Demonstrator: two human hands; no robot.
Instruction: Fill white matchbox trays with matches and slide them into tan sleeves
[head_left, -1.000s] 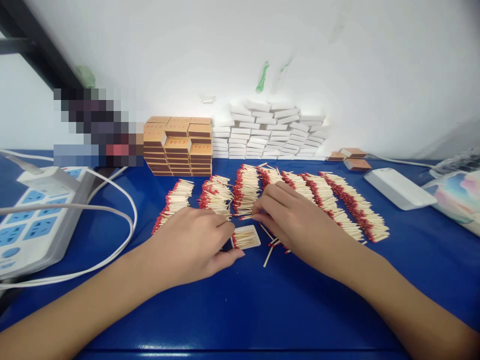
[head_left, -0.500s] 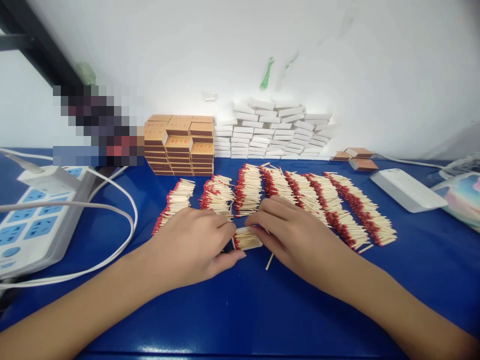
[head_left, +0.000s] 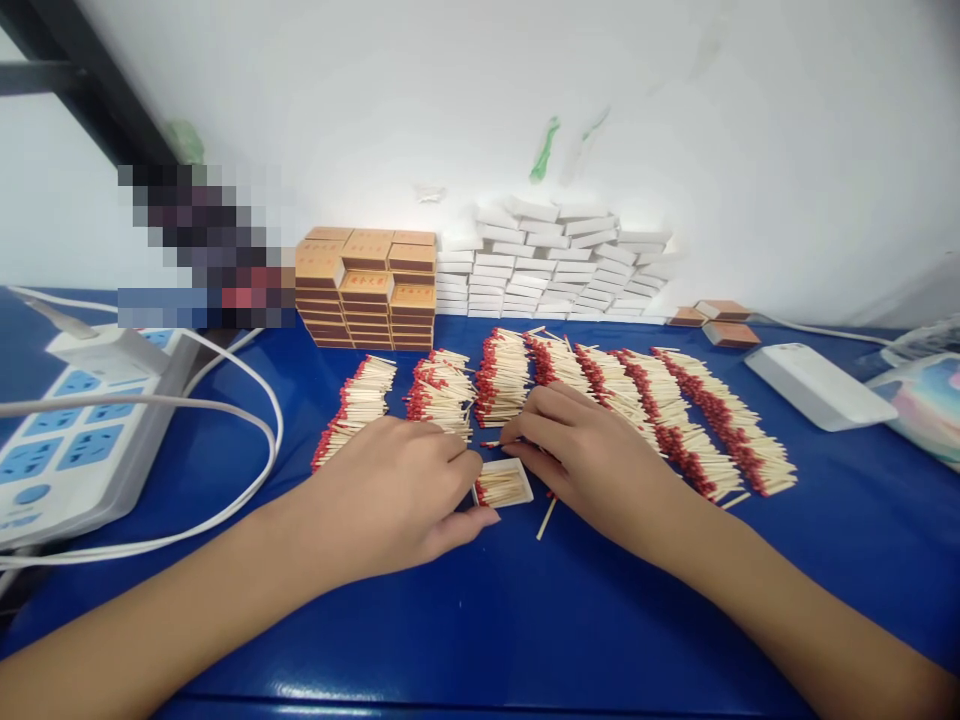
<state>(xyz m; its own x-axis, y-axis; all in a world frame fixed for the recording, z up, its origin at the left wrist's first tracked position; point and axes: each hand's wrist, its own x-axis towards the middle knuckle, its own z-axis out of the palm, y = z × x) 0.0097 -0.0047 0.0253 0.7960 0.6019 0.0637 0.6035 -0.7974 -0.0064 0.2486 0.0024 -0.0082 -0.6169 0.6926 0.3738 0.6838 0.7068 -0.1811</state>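
Note:
A small white matchbox tray (head_left: 528, 478) partly filled with red-tipped matches lies flat on the blue table between my hands. My left hand (head_left: 409, 490) grips its left end, thumb in front and fingers behind. Just beyond the tray's far edge, my right hand (head_left: 581, 450) has thumb and fingertips pinched on a match (head_left: 490, 444), its red head pointing left. A loose match (head_left: 546, 520) lies under the right hand's near side. Rows of matches (head_left: 501, 375) are laid out behind both hands, several of them partly covered by the hands.
Brown matchboxes (head_left: 366, 290) are stacked against the wall, beside a pile of white trays (head_left: 555, 265). More brown boxes (head_left: 727, 333) and a white device (head_left: 819, 385) sit at the right. A power strip (head_left: 112, 440) with looping white cables (head_left: 274, 470) occupies the left.
My right hand has drawn back from the tray to just beyond it, with a match now showing at its fingertips. The tray is more exposed; my left hand stays at its left end.

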